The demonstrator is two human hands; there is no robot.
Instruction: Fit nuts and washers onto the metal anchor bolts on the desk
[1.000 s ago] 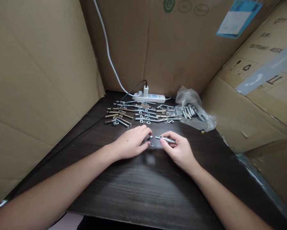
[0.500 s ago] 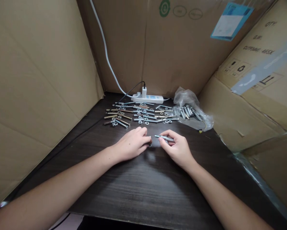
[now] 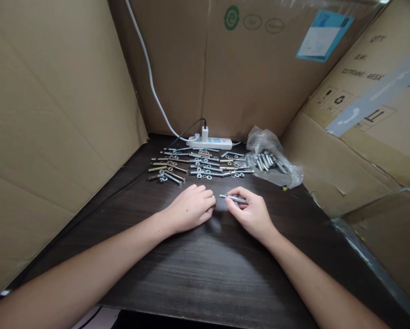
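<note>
The bolt (image 3: 236, 199) is in your right hand (image 3: 255, 214), clamped between your thumb and fingertips. It lies nearly level, its narrow end pointing to your 9 o'clock and the thicker body running back to 3 o'clock, partly covered by your fingers.

Your left hand (image 3: 193, 206) is at 9 o'clock from the bolt, just beside its narrow end but apart from it. Those fingers are curled in together, knuckles up, over the dark table (image 3: 191, 278). A small bright piece (image 3: 213, 196) shows at the fingertips; whether they pinch it or only touch it, you cannot tell from here.

Expect the bolt to feel stiff and fairly heavy for its size—it looks like bare, bright metal—with little risk of breaking. The smooth body could well be slippery, and it may roll between your fingertips if you hold it loosely. The best hold is on the thicker body, just behind the narrow end, where your thumb sits now; that leaves the tip bare and the weight backed by your curled fingers. The small piece would be light and easy to drop, so a fingertip pinch at its edges suits it.

From the bolt, the laid-out hardware (image 3: 206, 175) is at 11 o'clock, and the plastic bag (image 3: 264, 137) of metal pieces at 1 o'clock.
</note>
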